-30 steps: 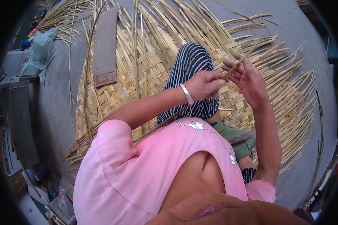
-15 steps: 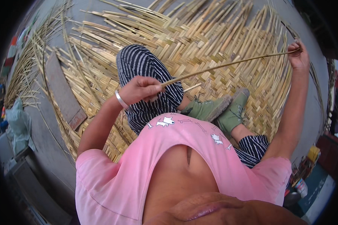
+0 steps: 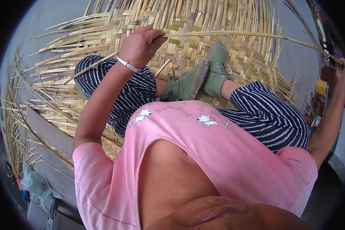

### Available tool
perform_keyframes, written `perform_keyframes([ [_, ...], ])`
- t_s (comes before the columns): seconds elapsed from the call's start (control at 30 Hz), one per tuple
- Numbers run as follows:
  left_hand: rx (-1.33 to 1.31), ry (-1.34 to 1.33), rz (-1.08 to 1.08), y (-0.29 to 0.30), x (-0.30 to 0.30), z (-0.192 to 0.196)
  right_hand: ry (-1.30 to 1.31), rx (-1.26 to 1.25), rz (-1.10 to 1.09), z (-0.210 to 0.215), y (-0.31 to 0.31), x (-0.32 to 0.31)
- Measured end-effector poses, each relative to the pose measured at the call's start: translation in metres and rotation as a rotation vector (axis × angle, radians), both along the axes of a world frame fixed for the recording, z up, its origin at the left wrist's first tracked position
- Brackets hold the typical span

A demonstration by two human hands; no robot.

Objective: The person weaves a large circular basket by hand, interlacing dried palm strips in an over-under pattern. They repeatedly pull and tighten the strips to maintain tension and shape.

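A long split reed strip stretches between my hands, bowing slightly above the woven mat. My left hand, with a silver bangle on its wrist, is closed around the strip over the mat, above my bent left knee. A length of reed slants down from behind that hand across the knee, seemingly the same strip. Far out to the right, my right hand is closed on the strip's other end; its fingers are small and partly blurred there. My green shoes rest on the mat.
Loose unwoven reed ends fan out along the mat's far and left edges. A flat board lies at the left, near a pile of thin reeds. A pale plastic bag sits lower left. At the right stands a yellow object among clutter.
My right hand has swung farther out to the right and lower, with the strip's end. My left hand has moved up, away from my body, and more strip shows between the hands. The view has turned.
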State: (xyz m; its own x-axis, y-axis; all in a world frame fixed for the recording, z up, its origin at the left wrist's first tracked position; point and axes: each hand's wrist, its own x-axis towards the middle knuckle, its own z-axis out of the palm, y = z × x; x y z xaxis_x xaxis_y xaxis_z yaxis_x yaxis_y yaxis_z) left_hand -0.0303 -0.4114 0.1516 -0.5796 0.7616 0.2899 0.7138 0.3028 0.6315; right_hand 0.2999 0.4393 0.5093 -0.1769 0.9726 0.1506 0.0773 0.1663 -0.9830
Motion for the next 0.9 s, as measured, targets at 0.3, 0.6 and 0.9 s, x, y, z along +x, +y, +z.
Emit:
perform_keyframes([
  [0.3, -0.079, 0.095, -0.11, 0.031, 0.013, -0.007, -1.341, 1.046, 0.082, -0.307, -0.253, -0.033],
  [0.6, -0.127, 0.293, -0.168, 0.054, 0.023, -0.015, -0.875, 0.367, 1.569, -0.362, -0.583, -0.212],
  [0.9, 0.278, -0.753, 0.26, 0.046, 0.057, -0.04, -0.771, 0.11, 1.445, -0.388, -0.575, -0.196],
])
